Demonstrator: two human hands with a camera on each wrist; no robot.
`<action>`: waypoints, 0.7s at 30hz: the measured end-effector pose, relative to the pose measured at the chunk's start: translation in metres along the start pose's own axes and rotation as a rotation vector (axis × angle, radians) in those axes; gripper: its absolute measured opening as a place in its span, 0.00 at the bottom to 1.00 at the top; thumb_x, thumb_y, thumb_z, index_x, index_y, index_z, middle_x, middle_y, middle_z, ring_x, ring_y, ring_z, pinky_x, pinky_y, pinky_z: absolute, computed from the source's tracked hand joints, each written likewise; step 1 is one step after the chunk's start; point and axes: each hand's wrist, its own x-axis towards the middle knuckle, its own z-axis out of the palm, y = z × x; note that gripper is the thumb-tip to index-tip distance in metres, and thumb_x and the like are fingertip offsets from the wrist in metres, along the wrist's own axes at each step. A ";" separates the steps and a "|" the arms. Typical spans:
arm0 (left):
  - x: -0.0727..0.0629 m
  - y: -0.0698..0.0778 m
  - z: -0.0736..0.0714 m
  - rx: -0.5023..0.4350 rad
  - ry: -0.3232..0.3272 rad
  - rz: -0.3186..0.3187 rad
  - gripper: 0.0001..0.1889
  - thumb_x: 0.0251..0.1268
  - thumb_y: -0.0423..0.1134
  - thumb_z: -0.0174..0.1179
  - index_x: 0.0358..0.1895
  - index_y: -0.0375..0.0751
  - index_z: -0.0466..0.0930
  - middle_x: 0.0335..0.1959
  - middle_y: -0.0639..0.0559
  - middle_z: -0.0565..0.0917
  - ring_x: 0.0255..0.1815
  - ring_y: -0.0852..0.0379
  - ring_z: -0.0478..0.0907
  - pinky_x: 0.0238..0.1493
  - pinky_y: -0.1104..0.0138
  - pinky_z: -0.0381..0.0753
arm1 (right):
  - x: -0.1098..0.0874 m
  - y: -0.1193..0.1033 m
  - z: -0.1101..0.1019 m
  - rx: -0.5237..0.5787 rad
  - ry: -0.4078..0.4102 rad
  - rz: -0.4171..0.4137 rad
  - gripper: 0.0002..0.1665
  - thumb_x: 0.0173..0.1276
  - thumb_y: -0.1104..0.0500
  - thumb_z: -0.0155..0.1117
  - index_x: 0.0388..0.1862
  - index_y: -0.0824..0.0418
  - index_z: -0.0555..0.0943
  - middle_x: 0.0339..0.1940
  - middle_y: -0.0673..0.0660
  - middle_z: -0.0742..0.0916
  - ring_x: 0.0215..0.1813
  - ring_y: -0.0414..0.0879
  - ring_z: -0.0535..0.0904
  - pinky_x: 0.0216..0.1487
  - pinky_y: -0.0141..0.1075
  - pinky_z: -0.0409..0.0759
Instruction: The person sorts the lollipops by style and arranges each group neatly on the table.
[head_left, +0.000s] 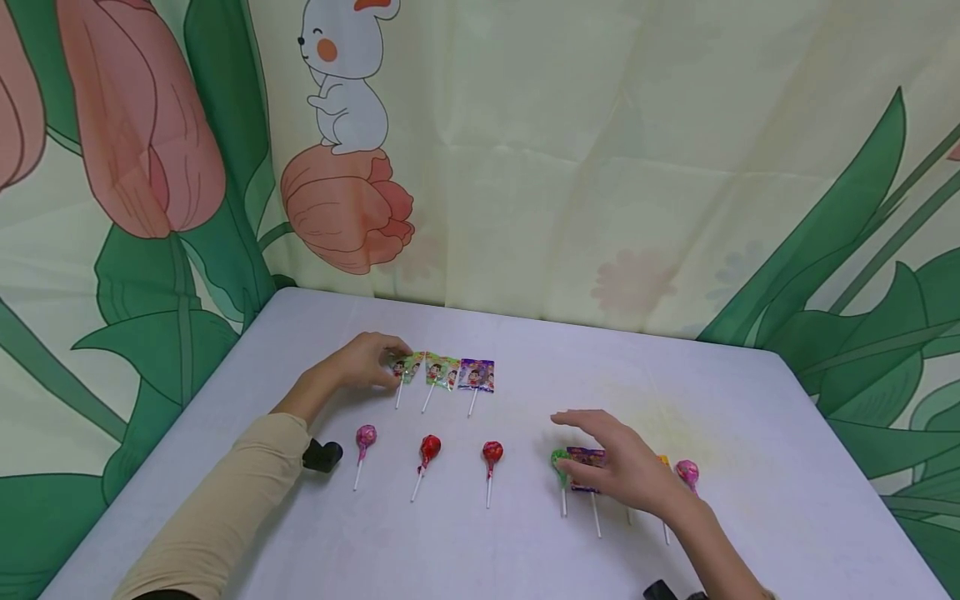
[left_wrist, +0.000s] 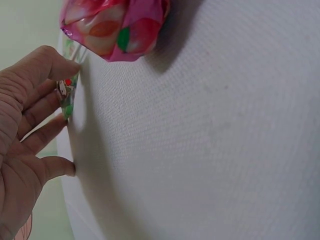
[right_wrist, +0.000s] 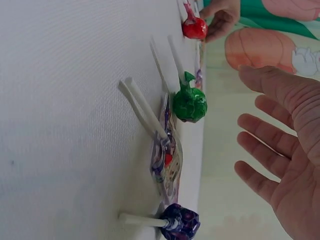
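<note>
My left hand (head_left: 367,360) is at the far left of the table, its fingers at the edge of a flat green-wrapped lollipop (head_left: 408,365). In the left wrist view its fingers are spread, with fingertips right at the green wrapper (left_wrist: 68,95). To that lollipop's right lie another flat green lollipop (head_left: 441,371) and a flat purple one (head_left: 477,375). My right hand (head_left: 626,458) hovers with fingers apart, holding nothing. It partly hides a cluster with a round green lollipop (right_wrist: 190,104), a flat purple-wrapped lollipop (right_wrist: 170,162) and a round dark purple lollipop (right_wrist: 180,222).
Nearer the front lie a round pink lollipop (head_left: 366,436) and two round red ones, the left (head_left: 431,448) and the right (head_left: 492,452). Another pink lollipop (head_left: 687,472) lies right of my right hand. A printed curtain (head_left: 525,167) hangs behind the white table (head_left: 420,558).
</note>
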 end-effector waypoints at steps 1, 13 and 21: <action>0.000 0.000 0.000 0.001 0.000 0.000 0.27 0.55 0.33 0.74 0.61 0.40 0.82 0.61 0.44 0.83 0.68 0.42 0.73 0.73 0.45 0.67 | -0.001 0.001 -0.001 -0.002 0.001 0.000 0.33 0.64 0.50 0.77 0.67 0.49 0.79 0.65 0.47 0.82 0.68 0.50 0.77 0.62 0.50 0.81; 0.000 0.000 -0.001 0.008 -0.008 -0.007 0.28 0.56 0.33 0.74 0.62 0.41 0.81 0.62 0.44 0.83 0.69 0.42 0.72 0.74 0.45 0.66 | -0.011 0.009 -0.004 -0.053 -0.024 0.003 0.34 0.62 0.55 0.78 0.67 0.50 0.78 0.63 0.46 0.83 0.66 0.50 0.78 0.62 0.51 0.80; -0.001 0.002 -0.003 0.025 0.001 0.063 0.26 0.53 0.32 0.75 0.58 0.38 0.83 0.56 0.44 0.86 0.64 0.42 0.76 0.70 0.47 0.71 | -0.018 0.013 -0.006 -0.056 -0.059 0.034 0.33 0.62 0.54 0.78 0.67 0.49 0.78 0.64 0.47 0.83 0.66 0.51 0.78 0.63 0.51 0.80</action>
